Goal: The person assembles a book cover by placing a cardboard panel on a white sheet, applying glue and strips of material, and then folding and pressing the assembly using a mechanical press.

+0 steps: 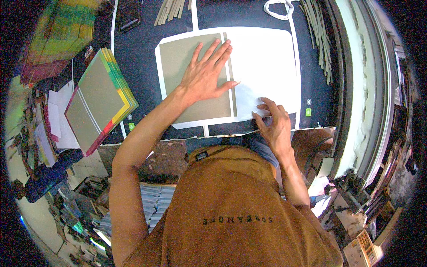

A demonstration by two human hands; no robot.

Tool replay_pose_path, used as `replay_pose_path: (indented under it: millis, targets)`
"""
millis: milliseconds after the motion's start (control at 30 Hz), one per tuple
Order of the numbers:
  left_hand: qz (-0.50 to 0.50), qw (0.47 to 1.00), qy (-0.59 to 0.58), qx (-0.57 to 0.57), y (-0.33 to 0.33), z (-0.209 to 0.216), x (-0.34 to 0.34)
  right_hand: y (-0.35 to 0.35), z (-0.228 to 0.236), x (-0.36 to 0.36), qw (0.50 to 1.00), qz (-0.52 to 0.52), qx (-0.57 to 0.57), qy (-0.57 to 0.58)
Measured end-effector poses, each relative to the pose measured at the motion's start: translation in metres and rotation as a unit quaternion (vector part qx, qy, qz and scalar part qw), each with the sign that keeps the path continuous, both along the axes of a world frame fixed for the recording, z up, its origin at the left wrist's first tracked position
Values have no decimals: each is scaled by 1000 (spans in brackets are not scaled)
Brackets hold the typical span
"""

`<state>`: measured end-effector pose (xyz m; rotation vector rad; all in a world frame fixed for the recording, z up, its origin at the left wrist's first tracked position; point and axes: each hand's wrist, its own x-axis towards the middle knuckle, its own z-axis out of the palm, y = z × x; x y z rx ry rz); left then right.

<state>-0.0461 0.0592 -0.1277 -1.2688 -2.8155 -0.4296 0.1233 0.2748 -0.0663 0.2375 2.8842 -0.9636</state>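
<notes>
A large white sheet [267, 53] with clipped corners lies on the dark table. On its left part rest a grey-brown board [178, 62] and, across a narrow white gap, a thin strip of the same board [231, 100]. My left hand [205, 73] lies flat on the board with fingers spread, its thumb reaching over the strip. My right hand [273, 120] is at the sheet's near edge, right of the strip. Its fingers are bent and apart, with index finger and thumb tips touching the paper or just above it.
To the left, a stack of finished-looking covers [102, 98] with coloured edges lies at the table's edge, with a taller yellow-green stack [62, 31] behind. Thin board strips lie at the far side [171, 11] and right [318, 40]. A white ring-shaped roll [279, 9] sits at the back.
</notes>
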Motion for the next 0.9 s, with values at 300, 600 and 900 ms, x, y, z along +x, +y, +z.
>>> replay_pose_path:
  millis: [300, 600, 900]
  targets:
    - [0, 1000, 8, 6, 0, -4, 0, 1, 0, 2, 1000, 1, -14, 14]
    - [-4, 1000, 9, 7, 0, 1, -1, 1, -3, 6, 999, 5, 13, 36]
    - [-4, 1000, 6, -6, 0, -3, 0, 8, 0, 12, 999, -18, 29, 21]
